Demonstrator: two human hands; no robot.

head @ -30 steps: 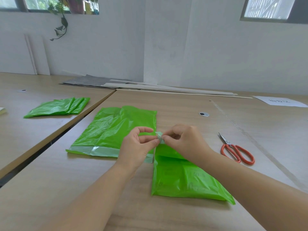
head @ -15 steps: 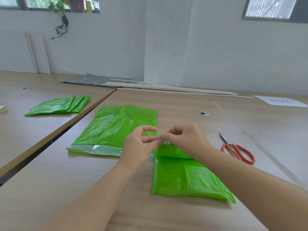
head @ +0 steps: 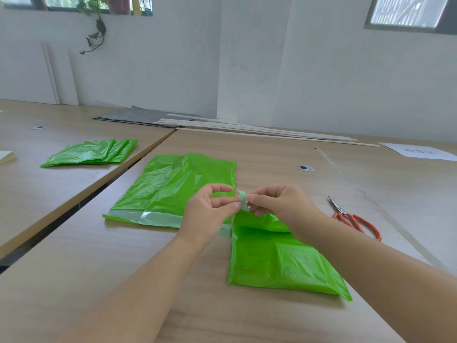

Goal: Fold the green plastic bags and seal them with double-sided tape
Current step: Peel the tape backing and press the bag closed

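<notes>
A folded green plastic bag [head: 279,263] lies on the wooden table in front of me. Its far corner is lifted, and a pale strip of tape [head: 242,200] curls up from that corner. My right hand [head: 279,205] pinches the strip between thumb and fingertips. My left hand [head: 210,211] pinches the same strip from the left. To the left lies a larger unfolded green bag [head: 173,189] with a pale tape band along its near edge.
Orange-handled scissors [head: 356,220] lie to the right of the bag. A stack of folded green bags [head: 91,153] sits on the neighbouring table at left, across a gap. Long pale slats and grey sheets lie along the far wall. A white paper [head: 418,152] rests far right.
Both hands have risen slightly and moved a little apart, and the pale tape strip now stands out more between the fingertips. The bags have not moved.
</notes>
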